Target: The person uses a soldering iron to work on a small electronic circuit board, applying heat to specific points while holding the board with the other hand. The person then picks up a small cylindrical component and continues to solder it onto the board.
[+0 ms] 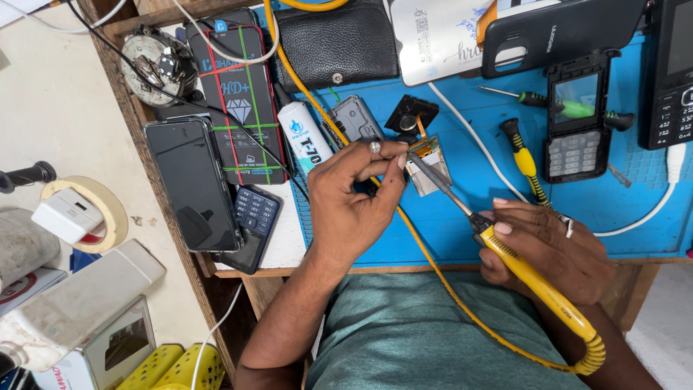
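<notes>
Two bare hands work over the near edge of the blue silicone repair mat [462, 217]. Nearest, the right hand [552, 253] is closed around the yellow plastic handle of a soldering iron [520, 267], whose coiled yellow cord runs back toward the person's body. The iron looks light and stiff, and its grey metal tip [433, 177] should not be touched; the hold is rightly on the handle, well back from the tip.

Slightly farther in, the left hand [357, 198] pinches its fingertips [393, 153] together just beside a small silver-and-orange display module with a thin flex ribbon [428, 165], which lies on the mat near its middle, under the iron's tip. That module looks very light, thin and fragile; its ribbon would likely crease or tear, so it seems best held by its rigid edges. Whether the fingertips actually clamp the module or something finer, I cannot tell.

Toward the bench's left edge lies a black glass smartphone [191, 184], face up. Farther back on the mat rest a yellow-and-black screwdriver [525, 160] and an opened black keypad phone [576, 119]. At the far edge sits a black leather pouch [336, 43].
</notes>
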